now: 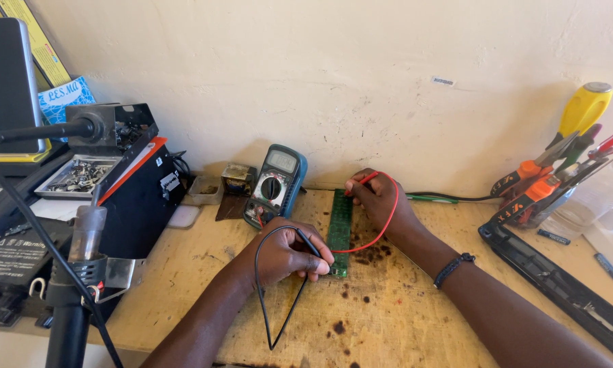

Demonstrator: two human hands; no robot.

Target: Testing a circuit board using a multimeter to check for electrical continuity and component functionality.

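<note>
My left hand [286, 255] pinches the black probe [308, 242] against the near end of the green circuit board [339, 228] — flat on the wooden bench [388, 313]. Farther on, my right hand [378, 201] grips the red probe [364, 181] at the far end — the multimeter [276, 184] leans by the wall.

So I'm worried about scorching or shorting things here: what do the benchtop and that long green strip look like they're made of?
Benchtop: bare, unfinished wood or plywood by its visible grain, with dark burn-like spots. Green strip: seemingly a matte circuit board, studded with small components.
</note>
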